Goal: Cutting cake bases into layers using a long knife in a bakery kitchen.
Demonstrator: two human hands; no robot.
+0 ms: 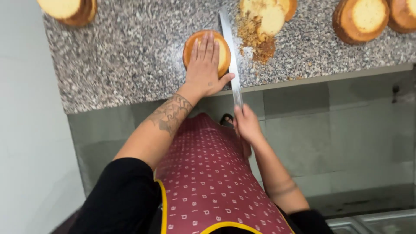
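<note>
A round golden sponge cake (223,51) lies on the speckled granite counter (130,56) near its front edge. My left hand (203,67) rests flat on top of the cake, fingers spread and pointing away from me. My right hand (246,123) grips the handle of a long bread knife (229,52), held below the counter edge. The blade runs along the cake's right side, level with the counter, its tip past the cake.
More round sponge cakes sit at the far left (69,11) and far right (362,19) of the counter. Cut cake tops and a heap of brown crumbs (260,32) lie just right of the knife. Grey floor tiles show below the counter edge.
</note>
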